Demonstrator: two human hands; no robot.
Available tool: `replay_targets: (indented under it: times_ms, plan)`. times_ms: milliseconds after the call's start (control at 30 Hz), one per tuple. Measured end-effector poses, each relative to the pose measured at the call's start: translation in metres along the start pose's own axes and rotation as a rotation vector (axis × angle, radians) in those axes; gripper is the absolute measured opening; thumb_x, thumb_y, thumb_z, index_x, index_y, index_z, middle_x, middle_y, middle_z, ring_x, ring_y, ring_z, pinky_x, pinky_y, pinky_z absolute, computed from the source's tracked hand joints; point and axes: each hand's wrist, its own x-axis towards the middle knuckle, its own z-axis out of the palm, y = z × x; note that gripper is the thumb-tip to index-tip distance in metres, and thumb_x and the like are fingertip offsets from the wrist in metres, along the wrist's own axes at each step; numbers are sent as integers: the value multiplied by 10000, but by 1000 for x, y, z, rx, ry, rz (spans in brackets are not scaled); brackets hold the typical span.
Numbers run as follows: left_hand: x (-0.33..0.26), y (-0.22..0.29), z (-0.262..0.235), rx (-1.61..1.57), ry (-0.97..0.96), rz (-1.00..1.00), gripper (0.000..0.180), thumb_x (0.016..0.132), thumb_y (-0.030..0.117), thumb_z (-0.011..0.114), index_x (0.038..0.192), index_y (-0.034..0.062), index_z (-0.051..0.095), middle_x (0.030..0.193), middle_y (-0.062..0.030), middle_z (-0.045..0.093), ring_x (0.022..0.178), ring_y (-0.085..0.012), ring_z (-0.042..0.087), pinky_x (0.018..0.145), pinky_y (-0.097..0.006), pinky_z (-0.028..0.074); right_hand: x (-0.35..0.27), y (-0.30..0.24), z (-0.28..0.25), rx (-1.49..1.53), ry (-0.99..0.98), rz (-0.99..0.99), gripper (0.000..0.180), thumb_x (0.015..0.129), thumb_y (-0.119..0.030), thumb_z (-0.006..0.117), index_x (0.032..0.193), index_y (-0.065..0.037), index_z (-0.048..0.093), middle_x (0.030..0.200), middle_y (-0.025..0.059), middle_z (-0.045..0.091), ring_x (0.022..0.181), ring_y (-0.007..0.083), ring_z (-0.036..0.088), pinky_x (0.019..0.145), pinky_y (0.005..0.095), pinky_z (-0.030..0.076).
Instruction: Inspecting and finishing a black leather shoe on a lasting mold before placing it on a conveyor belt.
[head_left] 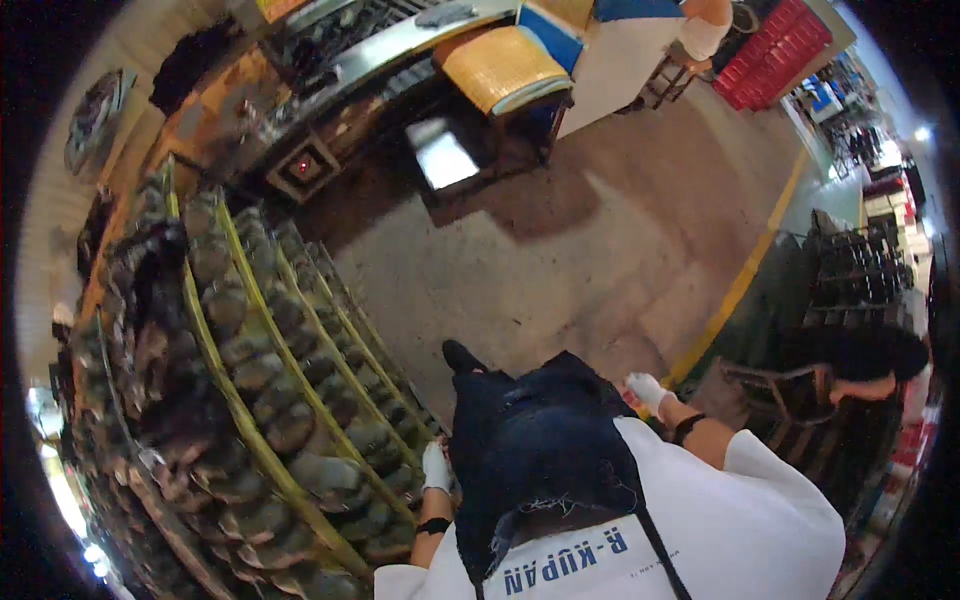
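Note:
My left hand (436, 467), in a white glove, hangs at my side beside a tall rack (262, 340) with yellow shelf edges. Dark, rounded, blurred items (240, 408) fill its shelves in rows. Whether this hand touches the rack or holds anything cannot be made out. On the other side, my right hand (648, 392), also gloved in white, is held low with its fingers curled. A small patch of red shows at its fingers, too blurred to name. A dark apron (545, 425) covers my front between the two hands.
Ahead lies a concrete floor (480, 290) with a yellow line (745, 280) on the right. A workbench (400, 45) with a yellow-covered pad (505, 68) stands at the far side. Red crates (770, 55) are stacked far right; a person's arm (862, 390) shows near a dark rack.

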Motion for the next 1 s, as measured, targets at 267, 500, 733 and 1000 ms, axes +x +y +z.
replay_targets:
  times_ms: [267,500,733,1000]
  plan:
    - [131,126,-37,-197,-355,-8,325,988,359,421,1179,120,529,672,-13,464,551,-146,429,443,-309,342,-60,-237,28,126,-2,-472,259,963,-349,555,910,-102,614,809,2,642,707,94,600,608,247,458]
    - [156,201,-26,-289,-255,-3,259,939,325,566,1072,103,564,779,-62,617,570,-155,561,449,-284,428,-18,-201,35,19,134,-280,217,940,-303,543,836,-125,613,712,6,603,650,106,588,540,289,462]
    - [122,231,7,386,-283,268,236,947,308,522,943,85,597,739,-49,607,566,-173,563,456,-315,439,58,-174,-11,-842,-178,-415,153,763,-177,630,776,-32,677,728,134,674,626,239,669,542,383,520]
    - [119,319,70,894,-66,734,315,938,319,490,880,31,603,740,-127,603,655,-263,580,583,-398,466,196,-380,-97,-910,242,-976,145,795,-134,575,671,-79,630,645,130,657,591,258,665,559,387,524]
